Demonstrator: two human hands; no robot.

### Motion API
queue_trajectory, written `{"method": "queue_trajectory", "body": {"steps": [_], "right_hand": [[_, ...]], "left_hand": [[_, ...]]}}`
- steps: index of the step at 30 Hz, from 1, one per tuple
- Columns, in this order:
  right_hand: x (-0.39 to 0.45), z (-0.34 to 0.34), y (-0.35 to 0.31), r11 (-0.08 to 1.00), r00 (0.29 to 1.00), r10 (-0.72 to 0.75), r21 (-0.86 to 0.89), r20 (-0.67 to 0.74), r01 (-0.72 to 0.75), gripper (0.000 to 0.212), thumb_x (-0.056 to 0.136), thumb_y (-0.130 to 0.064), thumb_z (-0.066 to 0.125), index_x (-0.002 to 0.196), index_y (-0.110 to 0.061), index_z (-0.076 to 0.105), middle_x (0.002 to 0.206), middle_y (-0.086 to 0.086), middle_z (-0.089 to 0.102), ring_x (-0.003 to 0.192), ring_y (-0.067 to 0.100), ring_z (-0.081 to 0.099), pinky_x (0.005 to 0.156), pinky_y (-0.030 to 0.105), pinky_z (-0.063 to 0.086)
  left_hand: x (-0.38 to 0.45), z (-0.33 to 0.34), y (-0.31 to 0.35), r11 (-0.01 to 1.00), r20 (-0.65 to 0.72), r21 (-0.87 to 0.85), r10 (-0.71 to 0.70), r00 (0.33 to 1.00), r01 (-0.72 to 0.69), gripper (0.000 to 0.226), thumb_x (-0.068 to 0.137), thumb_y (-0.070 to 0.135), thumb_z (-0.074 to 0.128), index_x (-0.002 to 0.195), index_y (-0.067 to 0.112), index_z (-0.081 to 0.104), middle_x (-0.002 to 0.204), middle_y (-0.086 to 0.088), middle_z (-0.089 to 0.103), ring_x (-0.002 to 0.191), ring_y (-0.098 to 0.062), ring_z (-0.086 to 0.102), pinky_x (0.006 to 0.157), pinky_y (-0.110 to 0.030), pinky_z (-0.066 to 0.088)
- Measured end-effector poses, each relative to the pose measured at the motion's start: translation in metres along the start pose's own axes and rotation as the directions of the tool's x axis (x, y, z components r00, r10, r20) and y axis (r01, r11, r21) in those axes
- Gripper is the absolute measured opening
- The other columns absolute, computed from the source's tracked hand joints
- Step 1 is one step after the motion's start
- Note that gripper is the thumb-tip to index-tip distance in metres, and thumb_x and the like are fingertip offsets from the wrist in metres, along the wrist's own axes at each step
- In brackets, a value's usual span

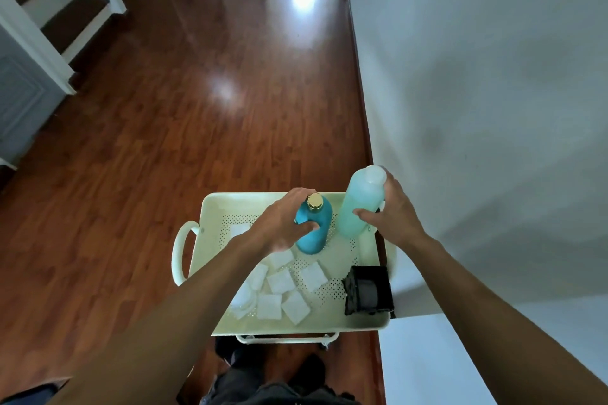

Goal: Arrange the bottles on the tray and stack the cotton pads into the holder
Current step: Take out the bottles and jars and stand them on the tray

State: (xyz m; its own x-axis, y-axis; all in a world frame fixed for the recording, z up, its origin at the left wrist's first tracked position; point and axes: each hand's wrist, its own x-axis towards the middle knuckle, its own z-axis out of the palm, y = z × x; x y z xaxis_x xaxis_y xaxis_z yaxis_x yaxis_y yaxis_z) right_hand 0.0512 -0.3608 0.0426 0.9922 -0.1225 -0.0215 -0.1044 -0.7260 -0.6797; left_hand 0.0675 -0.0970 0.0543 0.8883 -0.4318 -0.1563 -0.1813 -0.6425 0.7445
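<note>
Two bottles stand at the far end of a pale cream tray, a perforated metal cart top with a looped handle on its left side. It sits on a glossy reddish-brown wood floor beside a white wall; a staircase with dark treads rises at far left.

The left hand wraps its fingers around the teal bottle, matte and round-shouldered with a shiny gold cap. The right hand grips the taller, translucent pale-green bottle, which tilts slightly and has a frosted white cap.

White square cotton pads, soft and quilted, lie scattered loosely on the tray's near left part, some overlapping. A black boxy holder stands at the near right corner, apart from the pads.
</note>
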Motion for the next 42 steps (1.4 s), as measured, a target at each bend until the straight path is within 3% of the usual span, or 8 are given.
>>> {"method": "queue_trajectory", "body": {"steps": [6, 11, 15, 17, 22, 26, 42], "right_hand": [[0.022, -0.002, -0.008, 0.998, 1.0, 0.003, 0.055, 0.029, -0.004, 0.094, 0.076, -0.025, 0.087, 0.15, -0.029, 0.029, 0.137, 0.001, 0.048, 0.122, 0.024, 0.05, 0.097, 0.041, 0.055], [0.023, -0.004, -0.002, 0.995, 0.997, -0.003, 0.1, 0.071, -0.005, 0.092, 0.077, -0.022, 0.085, 0.147, -0.036, 0.027, 0.133, -0.003, 0.049, 0.12, 0.021, 0.051, 0.089, 0.025, 0.049], [0.022, -0.004, -0.003, 0.996, 0.996, 0.003, 0.089, 0.084, -0.01, 0.094, 0.079, -0.024, 0.084, 0.149, -0.038, 0.023, 0.133, -0.003, 0.05, 0.119, 0.023, 0.053, 0.094, 0.038, 0.057], [0.022, -0.004, -0.002, 0.997, 0.996, 0.005, 0.081, 0.086, -0.012, 0.094, 0.079, -0.026, 0.084, 0.148, -0.04, 0.021, 0.13, -0.003, 0.051, 0.115, 0.023, 0.057, 0.091, 0.037, 0.059], [0.021, -0.004, 0.001, 0.997, 0.997, 0.007, 0.071, 0.076, -0.012, 0.095, 0.078, -0.031, 0.084, 0.148, -0.044, 0.02, 0.126, -0.006, 0.053, 0.113, 0.022, 0.058, 0.089, 0.041, 0.06], [0.022, -0.004, 0.002, 0.998, 0.997, 0.002, 0.065, 0.078, -0.008, 0.098, 0.078, -0.03, 0.084, 0.148, -0.044, 0.018, 0.125, -0.01, 0.047, 0.115, 0.019, 0.054, 0.091, 0.04, 0.059], [0.024, -0.003, 0.007, 0.998, 0.997, 0.0, 0.069, 0.074, -0.005, 0.098, 0.079, -0.027, 0.083, 0.148, -0.044, 0.016, 0.123, -0.013, 0.044, 0.111, 0.014, 0.051, 0.09, 0.036, 0.056]], "left_hand": [[0.001, 0.0, -0.004, 1.0, 0.002, 0.001, 0.007, 1.0, -0.007, 0.058, 0.089, 0.034, 0.072, 0.138, 0.04, 0.041, 0.139, 0.024, 0.046, 0.115, -0.011, 0.054, 0.094, -0.031, 0.049], [0.002, 0.004, -0.001, 1.0, 0.001, -0.012, 0.021, 1.0, -0.021, 0.056, 0.09, 0.033, 0.069, 0.136, 0.042, 0.039, 0.136, 0.028, 0.043, 0.108, -0.014, 0.059, 0.091, -0.032, 0.052], [0.004, 0.013, 0.006, 1.0, -0.065, -0.017, -0.008, 0.998, 0.007, 0.056, 0.084, 0.029, 0.072, 0.13, 0.037, 0.043, 0.133, 0.017, 0.048, 0.108, -0.014, 0.054, 0.089, -0.037, 0.053], [0.005, 0.018, 0.007, 0.998, -0.093, -0.047, -0.045, 0.995, 0.041, 0.063, 0.077, 0.028, 0.079, 0.127, 0.037, 0.042, 0.13, 0.015, 0.05, 0.107, -0.016, 0.055, 0.088, -0.036, 0.052], [0.01, 0.027, 0.004, 0.993, -0.105, -0.027, -0.119, 0.987, 0.116, 0.094, 0.066, 0.023, 0.091, 0.143, 0.031, 0.037, 0.143, 0.007, 0.048, 0.122, -0.018, 0.053, 0.099, -0.037, 0.05], [0.024, 0.026, 0.002, 0.994, -0.099, -0.045, -0.099, 0.99, 0.095, 0.088, 0.066, 0.022, 0.09, 0.135, 0.039, 0.038, 0.137, 0.01, 0.05, 0.113, -0.015, 0.053, 0.093, -0.032, 0.048], [0.074, 0.027, 0.015, 0.996, -0.072, -0.05, -0.082, 0.994, 0.079, 0.093, 0.068, 0.013, 0.091, 0.143, 0.032, 0.039, 0.146, 0.004, 0.047, 0.118, -0.014, 0.046, 0.095, -0.026, 0.041]]}}
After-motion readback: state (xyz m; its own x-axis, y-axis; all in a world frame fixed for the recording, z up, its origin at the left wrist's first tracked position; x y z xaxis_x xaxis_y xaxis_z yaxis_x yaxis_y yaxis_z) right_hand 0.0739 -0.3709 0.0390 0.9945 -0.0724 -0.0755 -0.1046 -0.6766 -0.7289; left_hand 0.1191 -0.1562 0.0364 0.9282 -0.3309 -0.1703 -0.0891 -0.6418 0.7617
